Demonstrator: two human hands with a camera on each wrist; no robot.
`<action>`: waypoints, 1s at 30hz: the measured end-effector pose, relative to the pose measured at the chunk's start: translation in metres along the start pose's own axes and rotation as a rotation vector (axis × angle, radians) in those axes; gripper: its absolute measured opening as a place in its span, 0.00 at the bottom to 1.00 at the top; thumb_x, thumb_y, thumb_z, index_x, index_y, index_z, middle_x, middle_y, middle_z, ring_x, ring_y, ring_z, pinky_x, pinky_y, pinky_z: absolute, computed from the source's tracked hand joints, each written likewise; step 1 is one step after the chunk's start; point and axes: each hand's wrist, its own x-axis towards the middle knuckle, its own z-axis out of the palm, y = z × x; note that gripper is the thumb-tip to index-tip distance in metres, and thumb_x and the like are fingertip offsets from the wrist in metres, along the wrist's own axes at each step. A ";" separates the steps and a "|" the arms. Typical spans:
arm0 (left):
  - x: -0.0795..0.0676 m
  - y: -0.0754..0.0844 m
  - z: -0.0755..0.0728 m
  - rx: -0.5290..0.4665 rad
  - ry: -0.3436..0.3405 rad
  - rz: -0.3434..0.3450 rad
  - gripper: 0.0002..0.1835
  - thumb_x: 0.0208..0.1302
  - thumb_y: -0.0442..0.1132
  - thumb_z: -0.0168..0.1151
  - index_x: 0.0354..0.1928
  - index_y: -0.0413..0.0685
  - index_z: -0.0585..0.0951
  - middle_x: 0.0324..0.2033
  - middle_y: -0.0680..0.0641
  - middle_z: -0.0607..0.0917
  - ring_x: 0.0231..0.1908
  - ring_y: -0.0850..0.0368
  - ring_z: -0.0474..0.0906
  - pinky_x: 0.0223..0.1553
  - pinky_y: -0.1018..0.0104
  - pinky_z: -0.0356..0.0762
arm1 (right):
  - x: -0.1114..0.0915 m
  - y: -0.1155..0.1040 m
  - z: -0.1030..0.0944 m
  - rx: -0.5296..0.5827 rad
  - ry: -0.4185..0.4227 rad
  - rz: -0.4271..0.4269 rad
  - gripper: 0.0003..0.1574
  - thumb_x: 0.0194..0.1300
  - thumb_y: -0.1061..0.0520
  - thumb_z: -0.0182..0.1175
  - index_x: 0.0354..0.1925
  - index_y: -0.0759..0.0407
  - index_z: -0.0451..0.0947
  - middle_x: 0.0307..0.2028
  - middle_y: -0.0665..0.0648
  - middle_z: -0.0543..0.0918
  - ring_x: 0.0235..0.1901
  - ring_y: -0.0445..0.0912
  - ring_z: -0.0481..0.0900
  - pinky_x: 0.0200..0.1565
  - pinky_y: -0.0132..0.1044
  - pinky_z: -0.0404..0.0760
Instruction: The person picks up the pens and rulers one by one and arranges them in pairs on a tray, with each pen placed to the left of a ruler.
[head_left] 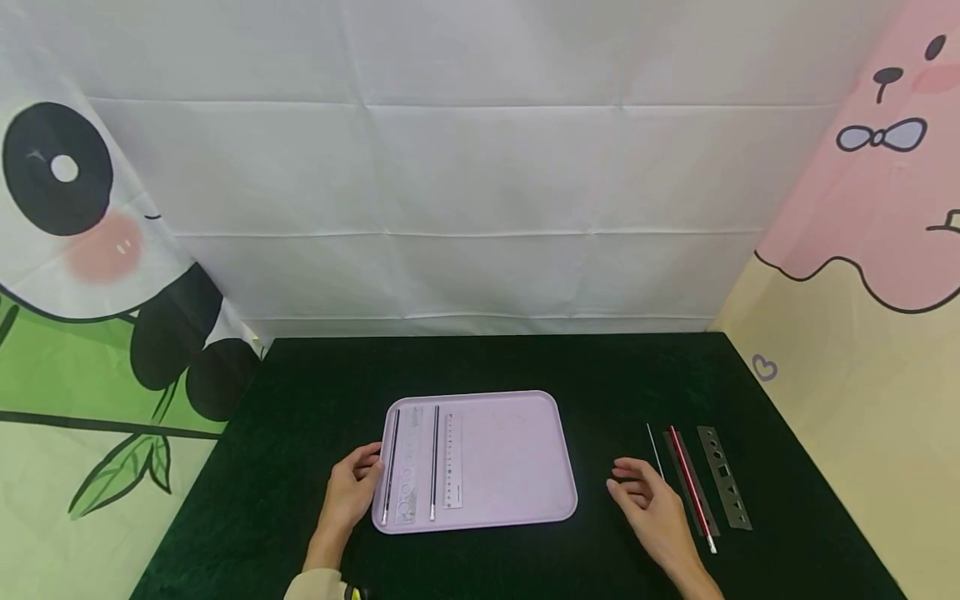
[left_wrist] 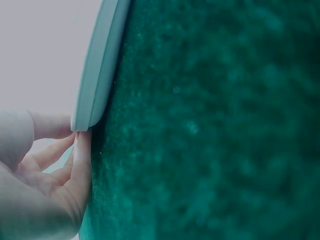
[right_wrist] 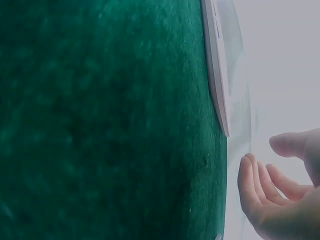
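Head view: L hand (head_left: 351,492) at L edge of lilac tray (head_left: 517,458); grip pinching rim betw. thumb and fingers. Tray flat on green surface (head_left: 600,375), w/ 2 dark pencils (head_left: 434,462) and 2 rulers (head_left: 453,460) on L half. R hand (head_left: 652,510) nr red pencil (head_left: 693,492), R of tray; grip released, fingers loosely bent.

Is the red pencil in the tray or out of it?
Out: the red pencil lies to the right of the tray, with the right hand between them.
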 end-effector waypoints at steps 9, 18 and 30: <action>0.000 -0.002 -0.001 0.004 0.004 0.006 0.21 0.76 0.33 0.54 0.68 0.39 0.74 0.55 0.36 0.80 0.51 0.45 0.76 0.51 0.54 0.75 | -0.001 0.005 -0.009 -0.043 0.014 0.025 0.23 0.71 0.59 0.65 0.62 0.62 0.74 0.53 0.63 0.82 0.45 0.50 0.84 0.43 0.27 0.80; 0.000 -0.002 -0.001 -0.001 0.002 0.004 0.21 0.76 0.33 0.54 0.68 0.39 0.74 0.55 0.36 0.80 0.51 0.44 0.76 0.52 0.53 0.75 | -0.001 0.011 -0.020 -0.080 0.022 0.057 0.24 0.72 0.60 0.63 0.63 0.63 0.73 0.55 0.65 0.81 0.46 0.52 0.84 0.43 0.27 0.80; 0.000 0.001 0.000 -0.004 0.000 0.002 0.21 0.76 0.33 0.54 0.68 0.39 0.74 0.55 0.36 0.80 0.51 0.45 0.76 0.52 0.52 0.75 | -0.002 0.023 -0.038 -0.135 0.005 0.089 0.25 0.73 0.59 0.62 0.65 0.64 0.71 0.57 0.67 0.80 0.48 0.55 0.83 0.43 0.28 0.78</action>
